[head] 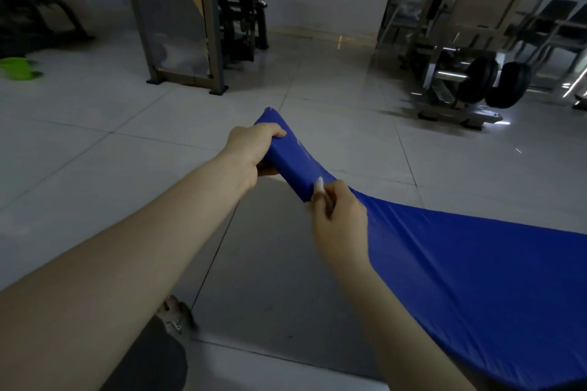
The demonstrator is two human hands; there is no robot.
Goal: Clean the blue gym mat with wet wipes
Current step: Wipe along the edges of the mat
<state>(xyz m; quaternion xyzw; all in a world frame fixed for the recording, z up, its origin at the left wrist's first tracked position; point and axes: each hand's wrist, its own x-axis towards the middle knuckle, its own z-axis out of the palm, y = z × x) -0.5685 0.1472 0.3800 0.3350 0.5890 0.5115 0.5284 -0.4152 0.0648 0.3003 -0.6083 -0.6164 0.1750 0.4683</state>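
The blue gym mat (470, 267) is lifted off the tiled floor at one end and sags away to the lower right. My left hand (254, 149) grips the raised end of the mat, thumb on top and fingers curled underneath. Just below it, my right hand (336, 216) pinches a small white wet wipe (318, 184) and holds it against the mat's near edge. Most of the wipe is hidden inside my fingers.
A metal-framed weight machine (187, 35) stands ahead on the left. Another machine with black roller pads (495, 79) stands at the right. A green object (19, 68) lies at the far left. My foot (174, 314) rests on the floor below my left arm.
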